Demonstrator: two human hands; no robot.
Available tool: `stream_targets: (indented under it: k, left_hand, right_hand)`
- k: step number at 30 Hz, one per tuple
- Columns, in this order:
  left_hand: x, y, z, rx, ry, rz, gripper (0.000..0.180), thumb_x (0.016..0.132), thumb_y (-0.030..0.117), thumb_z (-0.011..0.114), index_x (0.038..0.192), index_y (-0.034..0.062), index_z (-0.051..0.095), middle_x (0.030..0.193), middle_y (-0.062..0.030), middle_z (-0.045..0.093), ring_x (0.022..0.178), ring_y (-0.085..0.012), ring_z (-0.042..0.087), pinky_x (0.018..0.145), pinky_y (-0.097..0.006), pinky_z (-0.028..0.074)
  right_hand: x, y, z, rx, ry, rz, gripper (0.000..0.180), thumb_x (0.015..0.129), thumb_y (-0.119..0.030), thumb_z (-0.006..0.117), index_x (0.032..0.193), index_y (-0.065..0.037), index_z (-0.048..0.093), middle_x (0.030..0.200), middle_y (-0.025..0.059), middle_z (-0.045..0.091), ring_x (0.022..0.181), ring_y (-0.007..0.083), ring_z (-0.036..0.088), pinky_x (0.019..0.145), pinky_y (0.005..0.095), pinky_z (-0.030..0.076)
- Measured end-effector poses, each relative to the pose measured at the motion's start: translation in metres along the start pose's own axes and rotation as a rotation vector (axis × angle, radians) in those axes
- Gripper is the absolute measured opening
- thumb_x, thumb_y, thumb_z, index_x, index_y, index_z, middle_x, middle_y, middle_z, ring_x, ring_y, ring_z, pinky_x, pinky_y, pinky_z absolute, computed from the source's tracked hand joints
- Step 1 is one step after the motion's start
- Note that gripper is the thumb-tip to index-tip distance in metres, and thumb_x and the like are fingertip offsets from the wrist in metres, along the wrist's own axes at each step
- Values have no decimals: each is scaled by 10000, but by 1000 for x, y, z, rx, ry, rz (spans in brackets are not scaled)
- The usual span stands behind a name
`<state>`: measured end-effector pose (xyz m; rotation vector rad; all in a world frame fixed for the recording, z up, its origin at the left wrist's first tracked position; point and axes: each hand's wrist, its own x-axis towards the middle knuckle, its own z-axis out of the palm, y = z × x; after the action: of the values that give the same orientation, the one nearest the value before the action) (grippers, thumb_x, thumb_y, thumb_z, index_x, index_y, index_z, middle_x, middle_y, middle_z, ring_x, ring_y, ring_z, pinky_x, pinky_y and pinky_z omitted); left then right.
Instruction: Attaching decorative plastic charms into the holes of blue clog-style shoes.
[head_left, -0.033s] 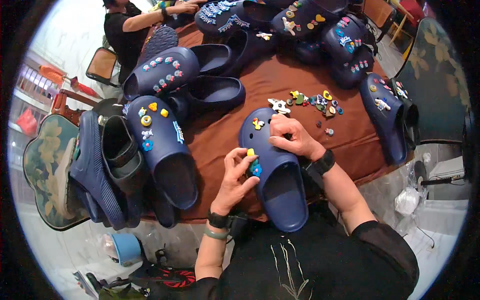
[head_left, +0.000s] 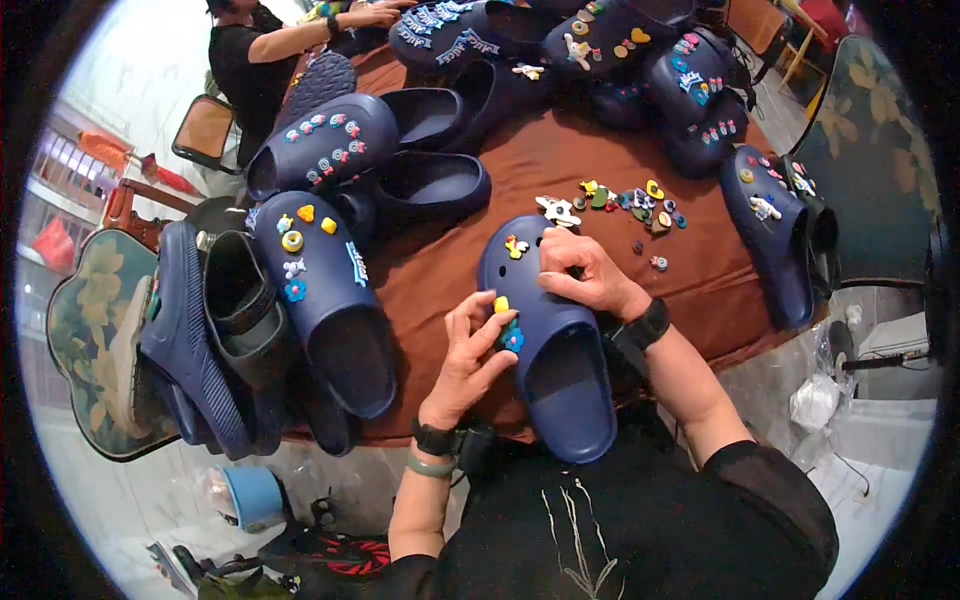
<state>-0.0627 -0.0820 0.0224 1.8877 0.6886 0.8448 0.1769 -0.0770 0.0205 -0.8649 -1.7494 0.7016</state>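
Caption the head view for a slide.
Left hand and right hand at a navy clog, loose shoe charms beyond.

The person wears a loose black top (head_left: 680, 530), its front marked with a pale motif (head_left: 578, 540) of thin, wavering upright lines. The dark right sleeve (head_left: 770, 490) is wide and ends near the elbow. A broad black wristband (head_left: 650, 322) circles the right wrist; a black strap (head_left: 436, 438) circles the left, beside a smooth grey-green bangle (head_left: 430, 467). The left hand (head_left: 468, 360) and right hand (head_left: 590, 275) are bare.
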Motion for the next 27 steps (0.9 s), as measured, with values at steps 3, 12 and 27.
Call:
stream_targets:
  k: [3,12,27]
  left_hand:
    - [12,-2,-10,513,-110,314,429,722,61,706,1136,62,595,1276,-154,512,1195,-320,449,1005,-415,376]
    - [13,-3,19,560,159,412,265,743,-94,592,980,13,546,1028,-138,613,1056,-335,576,887,-425,464]
    - [7,-14,-1,-823,299,-302,219,980,266,479,1070,70,520,1006,-91,620,991,-193,595,712,-266,473]
  right_hand:
    - [3,-2,1,32,14,-16,281,807,-134,639,632,-32,444,659,49,424,671,201,426,662,334,345]
    - [2,-4,1,-31,-2,-6,280,814,-135,628,630,-44,437,663,49,418,681,204,420,678,329,337]
    - [1,-3,-1,-22,-3,-1,258,811,-124,625,641,-43,448,666,47,434,682,207,442,682,335,351]
